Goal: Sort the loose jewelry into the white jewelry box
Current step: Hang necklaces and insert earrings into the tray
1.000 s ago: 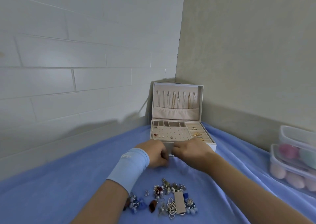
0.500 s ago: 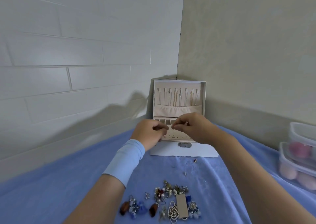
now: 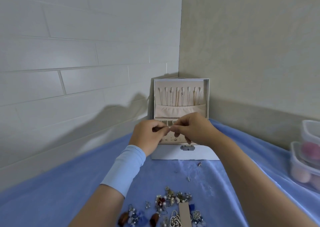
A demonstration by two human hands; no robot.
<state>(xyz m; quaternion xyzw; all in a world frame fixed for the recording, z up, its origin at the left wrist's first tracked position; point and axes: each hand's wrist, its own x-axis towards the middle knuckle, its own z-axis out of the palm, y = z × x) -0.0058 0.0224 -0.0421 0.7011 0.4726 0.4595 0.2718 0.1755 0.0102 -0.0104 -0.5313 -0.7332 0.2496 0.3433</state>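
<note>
- Above the white jewelry box [image 3: 181,154], the left hand [image 3: 149,134] and right hand [image 3: 194,128] are hovering over the tray, having been down at its front edge a second ago.
- Their fingertips are meeting and pinching a tiny piece [image 3: 169,127], too small to identify.
- The box is sitting open at frame centre, with necklaces [image 3: 180,96] hanging in its lid.
- Loose jewelry [image 3: 169,207] is lying at bottom centre on the blue cloth [image 3: 69,183].
- Clear containers [image 3: 304,157] are sitting at the right edge.

Arrangement of the work area, seen from the head.
The jewelry box [image 3: 183,153] stands in the back corner, its lid [image 3: 181,108] upright behind the tray. The left hand [image 3: 149,135] and right hand [image 3: 194,130] meet over the tray, pinching a tiny piece [image 3: 170,127]. The loose jewelry [image 3: 166,207] lies nearest the viewer, with stray pieces [image 3: 199,164] before the box and stacked containers [image 3: 307,157] at far right.
</note>
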